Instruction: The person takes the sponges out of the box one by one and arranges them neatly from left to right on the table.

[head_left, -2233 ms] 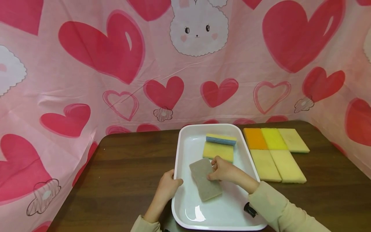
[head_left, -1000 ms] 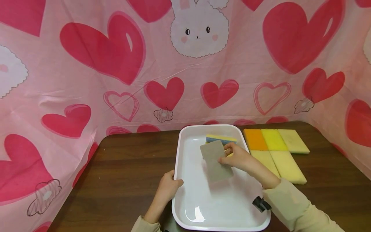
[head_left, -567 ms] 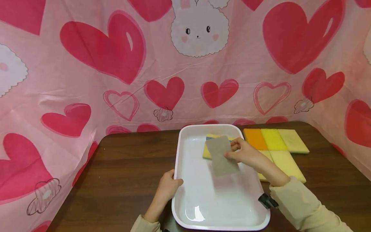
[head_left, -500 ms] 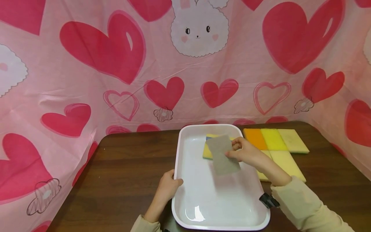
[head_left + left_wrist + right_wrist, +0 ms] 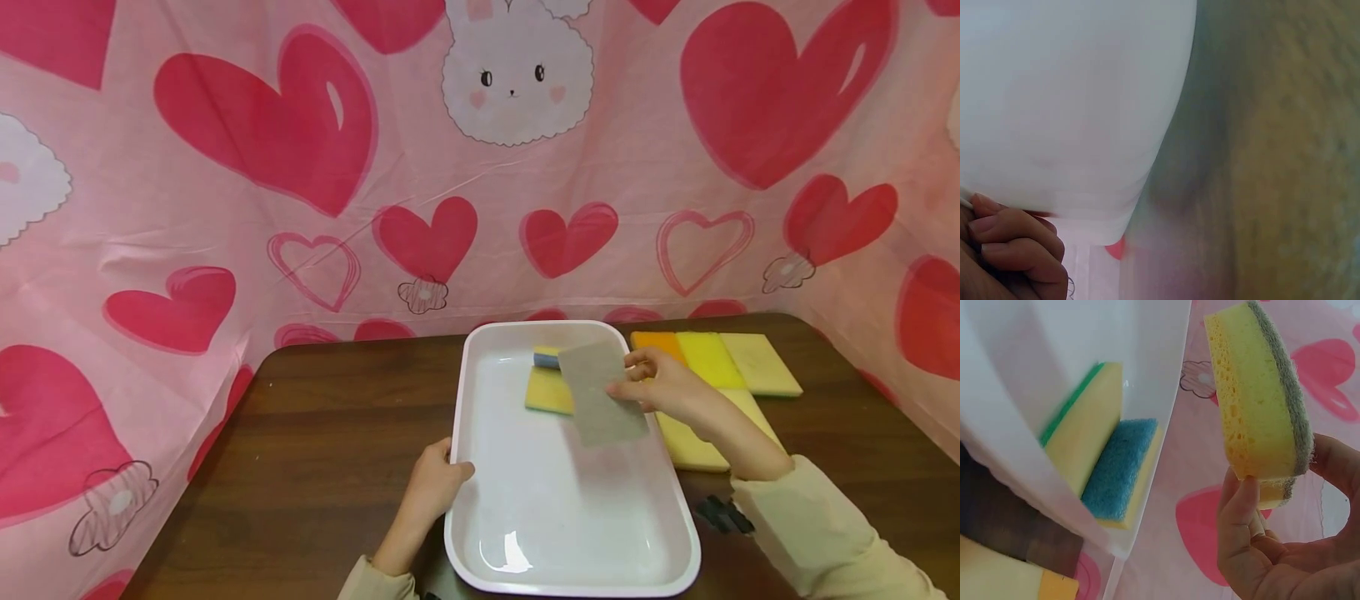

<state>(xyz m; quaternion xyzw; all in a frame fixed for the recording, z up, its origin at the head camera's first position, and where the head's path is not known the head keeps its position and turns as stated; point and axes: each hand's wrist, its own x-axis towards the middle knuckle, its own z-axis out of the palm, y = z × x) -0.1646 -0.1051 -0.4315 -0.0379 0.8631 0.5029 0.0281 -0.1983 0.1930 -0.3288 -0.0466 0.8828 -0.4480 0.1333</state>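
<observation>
My right hand (image 5: 667,392) pinches a grey-faced scouring sponge (image 5: 600,396) over the tray's right side. The right wrist view shows this sponge's yellow foam (image 5: 1241,394), with the thumb on one side and fingertips on the other. My left hand (image 5: 437,483) grips the left rim of the white tray (image 5: 540,517). Inside the tray's far end, a blue-faced sponge (image 5: 1122,469) stands on edge beside a yellow sponge with a green face (image 5: 1088,431). The held sponge hides part of both in the head view.
To the right of the tray, an orange sponge (image 5: 660,342), a bright yellow sponge (image 5: 712,362) and several pale yellow ones, including one at the back (image 5: 761,364), lie side by side on the dark wooden table (image 5: 337,417). A pink heart-printed cloth (image 5: 480,175) hangs behind.
My right hand has lifted the grey-faced sponge from low in the tray and carried it right and away from me, to the right rim. My left hand stays on the left rim.
</observation>
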